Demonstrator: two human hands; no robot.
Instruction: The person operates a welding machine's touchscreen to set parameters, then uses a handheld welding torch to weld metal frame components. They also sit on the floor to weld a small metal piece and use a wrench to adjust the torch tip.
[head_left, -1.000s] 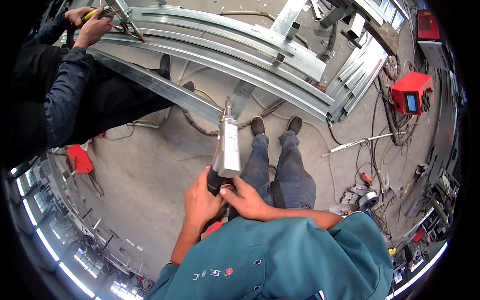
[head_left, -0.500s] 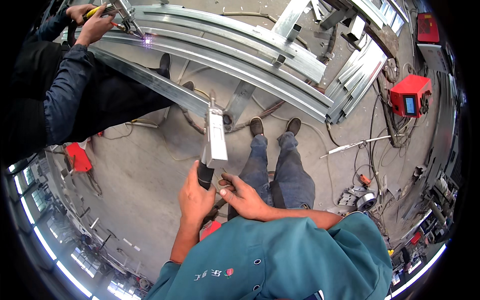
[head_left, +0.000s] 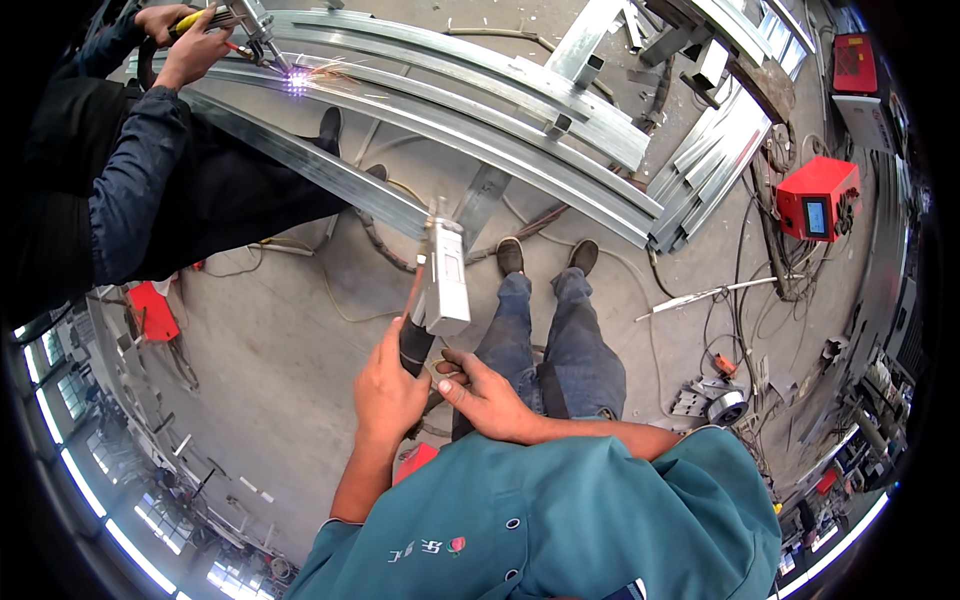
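My left hand (head_left: 390, 385) is wrapped round the black grip of a handheld welding gun (head_left: 447, 288), which has a silvery box-shaped body. The gun stands out away from me, its narrow tip near the end of a galvanized steel channel (head_left: 320, 165). Close beside the grip is my right hand (head_left: 487, 398), with loosely curled fingers and the thumb apart from them; I see nothing held in it. At the far left, a co-worker's hands (head_left: 195, 50) hold another welding gun (head_left: 255, 35) against a long steel rail (head_left: 420, 105), where a bright purple-white spot glows and orange sparks fly.
Cables and hoses trail over the concrete floor (head_left: 280, 400). At right stand a red machine with a small screen (head_left: 815, 200), a stack of metal strips (head_left: 705, 170) and a wire spool (head_left: 727, 408). A steel cross piece (head_left: 482, 195) lies ahead of my shoes (head_left: 510, 255).
The gun in my left hand has swung slightly to the right and its tip has come a little nearer to me. Orange sparks now spray from the co-worker's welding spot.
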